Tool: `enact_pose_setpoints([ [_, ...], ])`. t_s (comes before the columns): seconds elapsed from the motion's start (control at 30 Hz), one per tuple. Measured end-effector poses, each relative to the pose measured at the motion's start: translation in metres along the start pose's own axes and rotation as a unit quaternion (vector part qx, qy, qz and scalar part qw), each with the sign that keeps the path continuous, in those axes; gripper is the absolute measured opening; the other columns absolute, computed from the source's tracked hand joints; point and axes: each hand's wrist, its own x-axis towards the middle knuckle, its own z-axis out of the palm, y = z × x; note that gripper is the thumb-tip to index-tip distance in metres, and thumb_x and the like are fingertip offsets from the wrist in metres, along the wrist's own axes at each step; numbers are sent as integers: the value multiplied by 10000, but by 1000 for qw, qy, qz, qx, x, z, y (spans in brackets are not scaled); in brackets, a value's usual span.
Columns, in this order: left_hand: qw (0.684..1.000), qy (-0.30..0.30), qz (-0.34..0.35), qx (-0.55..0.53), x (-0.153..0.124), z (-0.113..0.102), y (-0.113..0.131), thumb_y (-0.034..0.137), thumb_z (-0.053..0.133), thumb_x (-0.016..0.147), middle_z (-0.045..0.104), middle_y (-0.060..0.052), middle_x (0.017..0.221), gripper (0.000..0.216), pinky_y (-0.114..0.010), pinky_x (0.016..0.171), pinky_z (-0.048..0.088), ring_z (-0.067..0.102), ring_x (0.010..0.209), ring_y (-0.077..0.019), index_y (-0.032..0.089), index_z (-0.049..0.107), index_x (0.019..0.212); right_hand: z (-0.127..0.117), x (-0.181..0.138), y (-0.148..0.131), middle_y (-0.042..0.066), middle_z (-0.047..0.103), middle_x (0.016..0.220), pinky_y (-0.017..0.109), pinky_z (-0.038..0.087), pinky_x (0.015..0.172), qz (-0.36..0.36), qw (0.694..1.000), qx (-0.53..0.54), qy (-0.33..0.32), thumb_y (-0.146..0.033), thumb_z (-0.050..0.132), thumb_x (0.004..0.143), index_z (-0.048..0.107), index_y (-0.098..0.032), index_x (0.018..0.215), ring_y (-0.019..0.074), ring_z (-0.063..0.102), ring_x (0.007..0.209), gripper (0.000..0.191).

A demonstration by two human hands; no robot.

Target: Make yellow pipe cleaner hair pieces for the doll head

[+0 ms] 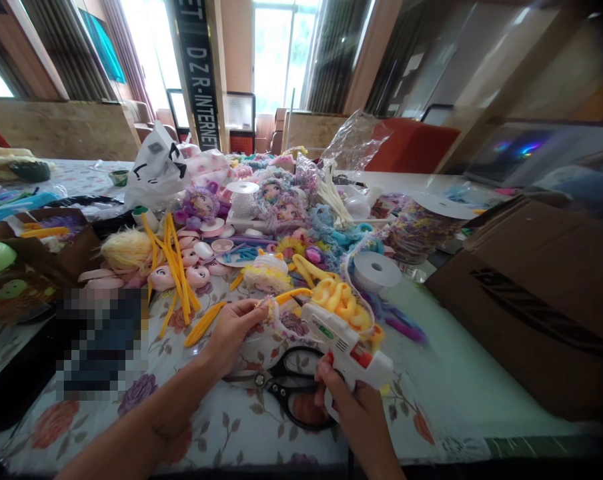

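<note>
In the middle of the head view, my left hand (236, 331) pinches the end of a fluffy multicoloured yarn trim (270, 309). A yellow fuzzy stem (292, 295) runs from beside those fingertips toward the right. My right hand (349, 400) is wrapped round the handle of a white hot glue gun (342, 341), whose nozzle points up and left toward the stem. Black-handled scissors (276, 387) lie on the table beneath and between my hands. Behind the glue gun sits a bundle of curled yellow fuzzy stems (334, 299). A doll head with yellow hair (266, 275) is just beyond my left fingers.
A flowered tablecloth (221, 427) covers the table. Left are orange-yellow strips (176, 267), doll faces (197, 275) and a pixelated dark patch (104, 343). A white spool (377, 270) and large cardboard box (531, 300) stand right. Craft supplies, including a yarn spool (424, 227), pile up behind.
</note>
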Motion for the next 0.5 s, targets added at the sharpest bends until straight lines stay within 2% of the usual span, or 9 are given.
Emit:
enact_pose_setpoints([
  [0.3,1000,3,-3,-12,-1,1,1,418,766,649,620,-13,677,293,-184,528,355,448,554,-72,146,739,754,-2,1,2,-7,568,433,254,403,455,-11,1000,1,18,-562,583,748,607,-161,733,140,488,403,402],
  [0.5,1000,3,-4,-3,0,1,0,436,757,648,616,-13,657,303,-189,517,347,446,542,-74,154,740,757,-3,2,2,2,577,448,271,445,473,-8,1000,3,20,-593,549,765,603,-171,745,167,533,437,426],
])
